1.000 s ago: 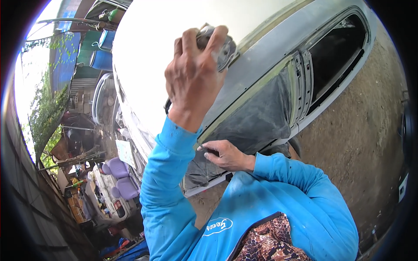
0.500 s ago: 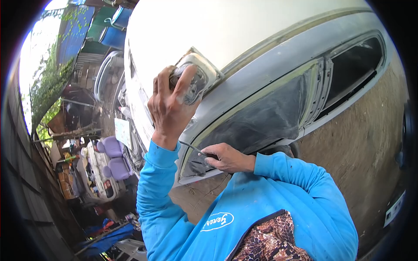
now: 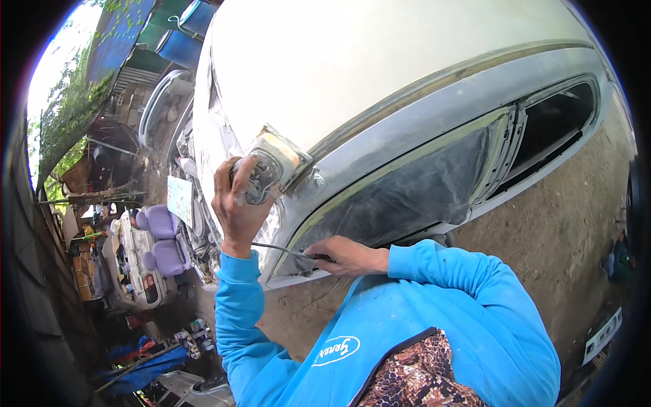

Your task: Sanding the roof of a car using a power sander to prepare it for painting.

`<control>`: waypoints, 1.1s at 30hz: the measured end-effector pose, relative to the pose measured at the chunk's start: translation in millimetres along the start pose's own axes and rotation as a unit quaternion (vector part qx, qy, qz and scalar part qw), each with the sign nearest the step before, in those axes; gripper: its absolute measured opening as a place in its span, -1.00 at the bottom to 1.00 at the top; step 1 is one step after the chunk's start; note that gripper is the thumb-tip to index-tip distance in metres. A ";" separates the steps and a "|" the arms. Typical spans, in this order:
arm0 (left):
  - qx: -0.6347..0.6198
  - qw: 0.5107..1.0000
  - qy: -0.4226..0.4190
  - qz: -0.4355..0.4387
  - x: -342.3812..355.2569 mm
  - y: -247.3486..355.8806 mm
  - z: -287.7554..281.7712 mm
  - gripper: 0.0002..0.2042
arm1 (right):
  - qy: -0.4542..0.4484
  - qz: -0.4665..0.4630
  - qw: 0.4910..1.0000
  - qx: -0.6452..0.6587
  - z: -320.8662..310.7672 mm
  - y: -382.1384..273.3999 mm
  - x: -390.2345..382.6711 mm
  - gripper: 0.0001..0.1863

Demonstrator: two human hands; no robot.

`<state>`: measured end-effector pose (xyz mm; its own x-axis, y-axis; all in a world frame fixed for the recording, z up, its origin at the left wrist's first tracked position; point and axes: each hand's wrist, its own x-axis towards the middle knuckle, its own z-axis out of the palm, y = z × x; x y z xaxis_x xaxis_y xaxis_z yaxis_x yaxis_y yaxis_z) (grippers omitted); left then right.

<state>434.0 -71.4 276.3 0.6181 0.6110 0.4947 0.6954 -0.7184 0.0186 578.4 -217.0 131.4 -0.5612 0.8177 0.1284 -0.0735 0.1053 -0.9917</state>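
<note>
My left hand (image 3: 237, 203) grips a power sander (image 3: 255, 182) with a square pad from above. The sander's pad rests at the front corner of the car's white roof (image 3: 352, 74), beside the grey roof edge. A thin dark cord or hose (image 3: 288, 251) runs from under my left wrist to my right hand (image 3: 349, 256). My right hand closes around that line, low in front of my chest, next to the front side window (image 3: 413, 186). Dusty, see-through sheeting seems to cover this window. My right fingertips are partly hidden.
The grey door frame (image 3: 468, 210) curves away to the right, with a dark rear window opening (image 3: 556, 125). On the left are purple seats (image 3: 166, 241), a white car part (image 3: 135, 264) and blue drums (image 3: 180, 47). Bare dirt ground (image 3: 563, 197) lies to the right.
My left hand has drawn the sander along the roof edge, leftward and nearer to me, to the front corner. My right hand keeps hold of the line. The view has shifted slightly.
</note>
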 end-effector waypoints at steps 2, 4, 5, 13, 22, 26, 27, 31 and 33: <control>-0.043 0.998 -0.035 -0.035 11.1 -1.6 0.1 -0.26 | 0.006 -0.007 1.000 0.012 1.0 -0.5 1.3 -0.62; -0.064 0.997 -0.036 -0.028 31.1 1.2 5.6 -0.25 | 0.015 -0.011 0.999 0.028 -0.6 -2.7 0.7 -0.62; -0.083 0.996 -0.037 -0.024 44.0 3.9 9.5 -0.24 | 0.035 -0.021 0.999 0.028 -2.2 -4.2 -0.3 -0.61; -0.127 0.985 -0.103 0.046 153.2 53.9 50.3 -0.30 | 0.201 -0.044 0.977 0.065 -29.8 -12.2 -10.7 -0.58; -0.100 0.979 -0.101 0.149 244.0 144.2 103.8 -0.30 | 0.326 -0.019 0.943 0.063 -70.8 -26.7 -29.2 -0.52; -0.083 0.977 -0.101 0.168 277.6 181.0 120.2 -0.29 | 0.384 -0.021 0.920 0.073 -89.6 -32.7 -40.2 -0.49; -0.087 0.976 -0.100 0.171 283.8 188.0 123.1 -0.29 | 0.397 -0.020 0.915 0.068 -93.6 -33.6 -42.6 -0.48; -0.125 0.974 -0.113 0.152 314.6 200.7 135.1 -0.32 | 0.433 -0.014 0.899 0.060 -106.9 -34.8 -49.7 -0.47; -0.124 0.979 -0.107 0.120 325.7 192.3 141.1 -0.32 | 0.440 -0.005 0.897 0.035 -110.8 -34.3 -52.9 -0.45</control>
<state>820.8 36.4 318.4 0.8335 0.4516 0.3184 0.4270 -0.8921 0.1474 702.0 -201.2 158.6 0.3052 0.9506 0.0560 -0.1427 0.1039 -0.9843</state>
